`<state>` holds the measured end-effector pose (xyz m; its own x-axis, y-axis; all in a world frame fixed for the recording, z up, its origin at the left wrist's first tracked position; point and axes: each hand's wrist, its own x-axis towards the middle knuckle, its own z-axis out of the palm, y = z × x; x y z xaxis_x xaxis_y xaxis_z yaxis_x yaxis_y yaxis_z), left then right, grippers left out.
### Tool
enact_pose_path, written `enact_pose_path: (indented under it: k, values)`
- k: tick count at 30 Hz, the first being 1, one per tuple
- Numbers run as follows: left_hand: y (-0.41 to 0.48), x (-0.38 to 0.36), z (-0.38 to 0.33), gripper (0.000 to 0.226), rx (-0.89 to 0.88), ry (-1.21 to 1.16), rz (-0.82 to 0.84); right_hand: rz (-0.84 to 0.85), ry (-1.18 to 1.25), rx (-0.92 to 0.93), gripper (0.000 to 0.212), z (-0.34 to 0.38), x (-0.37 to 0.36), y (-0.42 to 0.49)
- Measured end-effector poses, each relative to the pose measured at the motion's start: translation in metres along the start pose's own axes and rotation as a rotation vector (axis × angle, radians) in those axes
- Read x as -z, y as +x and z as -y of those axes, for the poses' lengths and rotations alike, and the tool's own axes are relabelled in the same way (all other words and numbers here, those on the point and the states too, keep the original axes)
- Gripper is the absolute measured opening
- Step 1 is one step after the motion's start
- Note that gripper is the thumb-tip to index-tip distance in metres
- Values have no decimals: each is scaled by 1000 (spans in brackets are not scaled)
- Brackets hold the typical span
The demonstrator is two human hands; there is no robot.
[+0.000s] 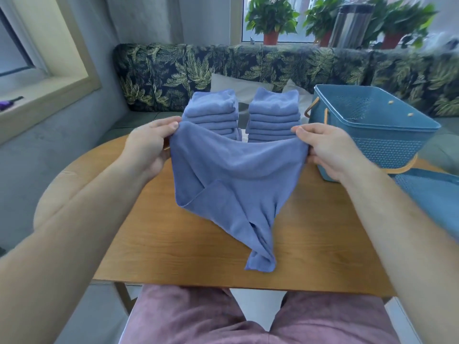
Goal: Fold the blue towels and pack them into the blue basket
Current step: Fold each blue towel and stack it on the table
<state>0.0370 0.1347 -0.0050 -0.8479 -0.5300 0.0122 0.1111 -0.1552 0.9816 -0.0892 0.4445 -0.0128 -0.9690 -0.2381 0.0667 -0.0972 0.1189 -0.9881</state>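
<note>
Now, towel: soft blue cloth lifted over the table, top edge running left to right and sagging; twisted lower end trails toward the near edge.
Left hand: pinches the left top corner.
Right hand: pinches the right top corner.
Basket: right of the towel, nearest the right hand.
Folded stacks: two, on the far side.

blue towel held up, unfolded | two folded stacks | blue basket upright

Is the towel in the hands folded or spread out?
Not folded: the towel hangs loose between the left hand and right hand, its lower end bunched and twisted.
</note>
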Motion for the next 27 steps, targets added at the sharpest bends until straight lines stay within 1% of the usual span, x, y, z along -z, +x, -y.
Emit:
enact_pose_path:
  k: [2,5,9,12,15,20,22,24,26,27]
  values:
    - [4,-7,-34,15,-84,-38,0,-47,8,79,10,28,6,7]
    - [4,-14,-80,23,-192,-56,-22,-66,29,170,11,71,14,12]
    - [5,-17,-119,26,-280,-31,-28,-92,60,210,9,119,27,7]
    - [-1,-16,-134,26,-294,-37,-17,-101,118,213,7,144,34,-4]
    - [-16,-17,-146,32,-297,-51,38,-67,150,229,13,162,42,-21]
    - [-33,-17,-162,41,-286,-81,94,24,137,259,31,185,54,-40]
    - [-34,-17,-161,39,-286,-56,78,26,114,240,32,191,57,-43]
    - [-31,-20,-155,28,-294,-15,29,-16,64,207,31,192,58,-41]
    - [-24,-23,-147,18,-309,56,-20,-52,-33,182,31,187,58,-36]
    - [-20,-25,-143,18,-307,98,-39,-60,-86,166,32,183,57,-31]
